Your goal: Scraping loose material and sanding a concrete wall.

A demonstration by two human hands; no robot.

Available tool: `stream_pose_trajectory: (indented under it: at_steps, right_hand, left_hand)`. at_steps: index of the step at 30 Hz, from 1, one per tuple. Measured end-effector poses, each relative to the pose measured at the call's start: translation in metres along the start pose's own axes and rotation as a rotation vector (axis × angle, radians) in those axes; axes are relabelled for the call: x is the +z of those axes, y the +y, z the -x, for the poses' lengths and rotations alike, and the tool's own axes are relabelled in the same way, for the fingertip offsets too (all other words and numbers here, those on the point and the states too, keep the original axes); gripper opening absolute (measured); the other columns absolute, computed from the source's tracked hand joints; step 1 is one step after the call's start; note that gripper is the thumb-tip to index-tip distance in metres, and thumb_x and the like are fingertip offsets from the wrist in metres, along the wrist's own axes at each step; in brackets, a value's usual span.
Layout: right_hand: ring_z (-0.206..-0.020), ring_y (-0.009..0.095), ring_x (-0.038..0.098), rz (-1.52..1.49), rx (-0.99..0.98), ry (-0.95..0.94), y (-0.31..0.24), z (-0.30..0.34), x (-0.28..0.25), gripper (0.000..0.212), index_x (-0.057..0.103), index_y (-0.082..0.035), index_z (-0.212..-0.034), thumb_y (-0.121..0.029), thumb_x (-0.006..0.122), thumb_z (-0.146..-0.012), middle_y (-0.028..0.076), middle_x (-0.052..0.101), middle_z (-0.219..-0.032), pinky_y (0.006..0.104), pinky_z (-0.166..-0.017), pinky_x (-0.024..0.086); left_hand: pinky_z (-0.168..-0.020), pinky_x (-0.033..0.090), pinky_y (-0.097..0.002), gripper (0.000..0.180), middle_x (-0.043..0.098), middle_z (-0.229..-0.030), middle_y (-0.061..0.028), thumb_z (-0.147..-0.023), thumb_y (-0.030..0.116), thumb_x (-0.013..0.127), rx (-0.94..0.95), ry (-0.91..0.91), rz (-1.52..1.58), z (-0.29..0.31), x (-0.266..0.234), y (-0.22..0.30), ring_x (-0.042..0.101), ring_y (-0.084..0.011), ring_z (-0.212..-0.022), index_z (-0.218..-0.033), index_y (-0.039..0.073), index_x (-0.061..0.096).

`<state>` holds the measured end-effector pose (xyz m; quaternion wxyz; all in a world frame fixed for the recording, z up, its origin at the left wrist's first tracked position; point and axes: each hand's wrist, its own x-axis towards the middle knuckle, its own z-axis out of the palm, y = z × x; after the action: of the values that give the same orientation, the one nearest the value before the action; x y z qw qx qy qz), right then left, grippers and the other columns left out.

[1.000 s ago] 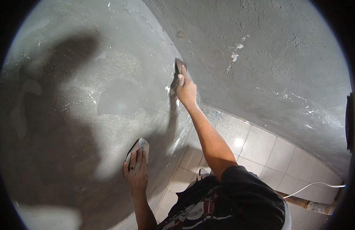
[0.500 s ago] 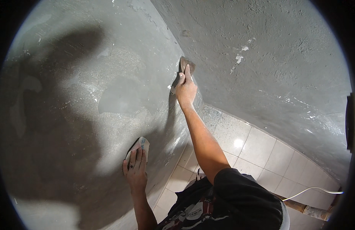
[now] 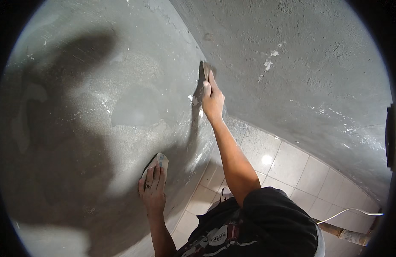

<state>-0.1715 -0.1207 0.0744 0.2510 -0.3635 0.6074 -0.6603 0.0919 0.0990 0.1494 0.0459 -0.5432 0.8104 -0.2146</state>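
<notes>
Head view, with the clock face laid over it: nearest me is the person's dark shirt [image 3: 270, 218], printed in front, at 5 o'clock. Bare forearms reach from it toward the walls.

Toward 7 o'clock is the left hand [image 3: 153, 186], back facing me, holding a pale sheet [image 3: 162, 159] with a blue mark and a dark edge. Its fingers lie straight over the sheet, close together; the thumb is hidden, so I cannot tell how tightly it pinches. The sheet's tip points up past the fingers, close against the left wall [image 3: 136, 107].

At 1 o'clock the right hand [image 3: 213, 102] has a firm, narrow hold on a scraper [image 3: 211, 67], forefinger stretched along it and thumb at its side. The scraper is just past 12, right by the corner where the two walls meet; whether its whole edge touches, I cannot tell.

The left wall fills the 9 o'clock side, grey with a smoother patch and white specks, a broad shadow [image 3: 74, 158] across it. The right wall [image 3: 326, 81] spreads around 2 o'clock, rougher, with white chips [image 3: 268, 64]. Below, toward 4 o'clock, runs a pale tiled floor [image 3: 288, 162], and farther out a white cable [image 3: 350, 209] curves above it.
</notes>
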Motion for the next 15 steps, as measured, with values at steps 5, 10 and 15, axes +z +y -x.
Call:
stream_pose_trajectory:
  at_steps: [5, 10, 15]
  right_hand:
    - [-0.111, 0.040, 0.061, 0.126, 0.268, 0.047, 0.004, -0.001, 0.005, 0.042, 0.051, -0.015, -0.139, -0.026, 0.053, -0.098, 0.023, 0.062, -0.120, 0.0405, -0.093, 0.048]
    - [-0.108, 0.042, 0.062, 0.098, 0.254, 0.162, -0.002, 0.001, 0.020, 0.043, 0.052, -0.014, -0.139, -0.026, 0.055, -0.097, 0.026, 0.063, -0.114, 0.0430, -0.090, 0.048]
    - [-0.100, 0.043, 0.064, 0.113, 0.320, 0.168, -0.010, 0.000, 0.029, 0.044, 0.051, -0.015, -0.140, -0.026, 0.055, -0.097, 0.027, 0.065, -0.109, 0.0449, -0.085, 0.049]
  left_hand:
    - [-0.115, 0.016, -0.0399, 0.043, 0.053, -0.142, 0.0088, -0.090, 0.005, 0.051, 0.019, 0.031, -0.043, -0.002, 0.000, 0.001, 0.041, -0.0101, -0.138, -0.129, 0.021, 0.062]
    - [-0.116, 0.015, -0.0383, 0.040, 0.053, -0.142, 0.0102, -0.093, 0.009, 0.049, 0.027, 0.029, -0.101, -0.002, 0.001, 0.000, 0.040, -0.0084, -0.138, -0.129, 0.022, 0.062]
    - [-0.115, 0.016, -0.0377, 0.041, 0.052, -0.143, 0.0104, -0.093, 0.009, 0.049, 0.016, 0.020, -0.035, -0.002, 0.000, 0.000, 0.040, -0.0082, -0.138, -0.129, 0.022, 0.062]
